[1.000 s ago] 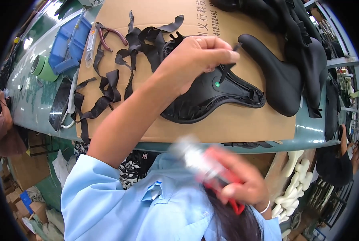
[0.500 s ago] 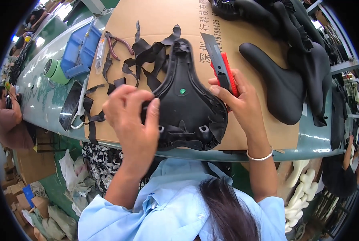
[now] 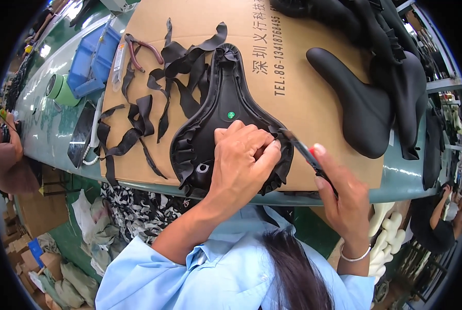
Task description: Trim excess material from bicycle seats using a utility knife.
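Note:
A black bicycle saddle (image 3: 202,137) lies underside up on the cardboard, nose pointing away from me. Its cover edge is folded inward in pleats, and a small green round sticker (image 3: 231,115) marks the middle. Across the right half of the saddle, my left hand (image 3: 241,157) is closed, thumb and fingers pinching the cover's edge at the right rim. A red and black utility knife (image 3: 313,159) is gripped in my right hand (image 3: 347,199), just right of the saddle. Its blade reaches the saddle's upper right edge; whether it touches the cover is hard to tell.
Black trimmed strips (image 3: 143,116) lie scattered left of the saddle, with pliers (image 3: 132,51) beyond them. A blue bin (image 3: 92,59) and green container (image 3: 63,90) stand farther left. Finished-looking black saddles (image 3: 352,106) lie to the right on the cardboard sheet (image 3: 293,124).
My left hand has moved right, from the saddle's left rim to its right rim, and closed there. My right hand came down and right, tilting the knife's blade to the saddle's edge.

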`<act>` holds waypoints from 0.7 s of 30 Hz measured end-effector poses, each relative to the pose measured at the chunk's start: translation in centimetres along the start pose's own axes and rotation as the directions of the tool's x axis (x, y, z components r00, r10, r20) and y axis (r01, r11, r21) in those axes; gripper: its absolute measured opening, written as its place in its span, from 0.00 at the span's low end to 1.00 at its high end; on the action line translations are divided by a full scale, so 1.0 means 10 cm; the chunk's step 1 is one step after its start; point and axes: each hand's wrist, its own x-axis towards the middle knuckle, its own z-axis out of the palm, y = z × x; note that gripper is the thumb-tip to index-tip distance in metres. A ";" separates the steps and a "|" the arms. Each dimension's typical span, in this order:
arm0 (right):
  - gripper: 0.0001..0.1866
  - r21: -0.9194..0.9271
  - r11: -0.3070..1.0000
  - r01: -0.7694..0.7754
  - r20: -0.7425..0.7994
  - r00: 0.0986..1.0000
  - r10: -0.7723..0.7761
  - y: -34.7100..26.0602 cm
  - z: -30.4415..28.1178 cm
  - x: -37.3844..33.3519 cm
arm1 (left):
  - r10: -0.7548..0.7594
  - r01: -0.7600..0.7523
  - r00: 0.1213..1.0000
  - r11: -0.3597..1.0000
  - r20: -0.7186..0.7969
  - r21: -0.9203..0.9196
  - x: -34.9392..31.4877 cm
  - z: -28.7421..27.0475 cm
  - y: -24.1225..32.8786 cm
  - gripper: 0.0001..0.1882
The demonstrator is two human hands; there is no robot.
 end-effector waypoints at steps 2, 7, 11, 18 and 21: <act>0.32 -0.066 0.997 0.037 0.093 0.995 -0.031 -0.06 -0.05 0.06 | -0.014 0.014 1.000 0.999 0.005 -0.029 -0.01 -0.01 0.00 0.07; 0.34 -0.309 0.946 0.095 0.244 0.970 -0.017 -0.14 -0.07 -0.01 | -0.067 0.043 0.992 0.974 -0.103 -0.224 -0.03 -0.03 -0.09 0.09; 0.34 -0.153 0.921 -0.359 0.303 0.870 0.389 -0.42 0.11 -0.33 | -0.181 0.004 0.961 0.765 -0.209 -0.644 -0.05 0.02 -0.18 0.08; 0.31 -0.070 0.975 -0.213 -0.047 0.977 0.210 -0.25 0.34 -0.32 | -0.417 0.182 0.906 0.236 0.069 -0.955 -0.02 -0.12 0.13 0.06; 0.29 -0.080 0.987 -0.139 -0.006 0.990 0.139 0.05 0.18 0.14 | -0.113 0.159 0.987 0.784 0.115 -0.600 0.23 -0.45 0.09 0.06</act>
